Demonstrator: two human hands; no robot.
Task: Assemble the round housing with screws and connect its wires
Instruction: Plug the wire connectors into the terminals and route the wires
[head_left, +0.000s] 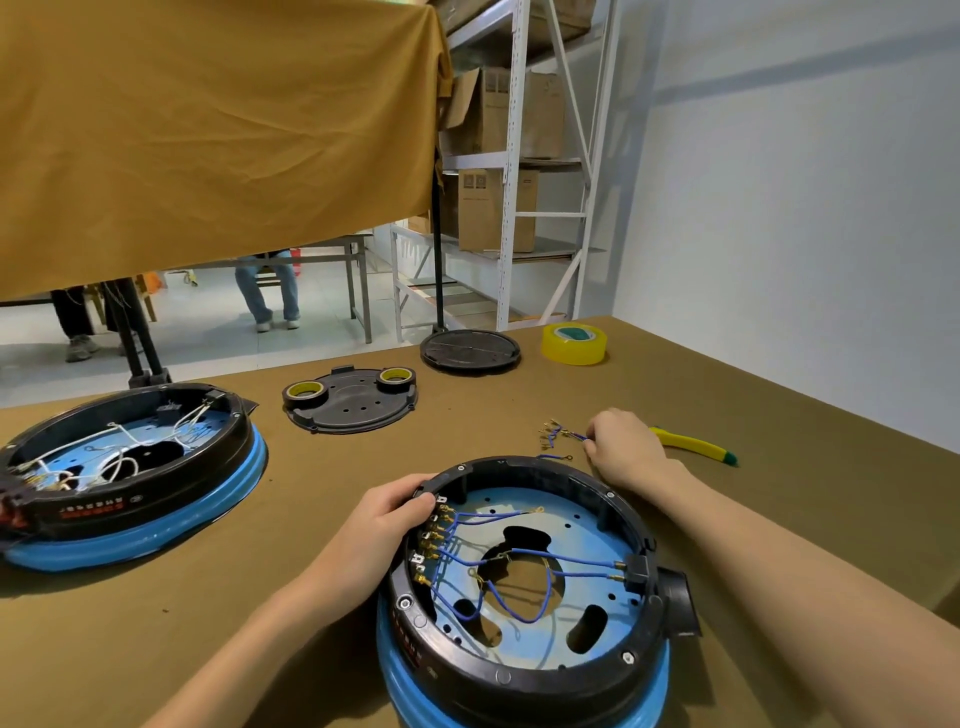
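Black round housing (524, 670), blue wires (498, 561) inside; left grip (387, 519) clasps rim, right grip (621, 447) pinches loose wire (566, 435).

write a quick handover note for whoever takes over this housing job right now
Left hand grips the near housing at its left rim, by the terminals.
Right hand pinches a blue wire from the loose wires on the table behind the housing.
Done: several blue wires run inside the housing; rim screws seated.
Left: connect the loose wires, including one lying by the rim; fit a cover.
Screwdriver lies right of the right hand.
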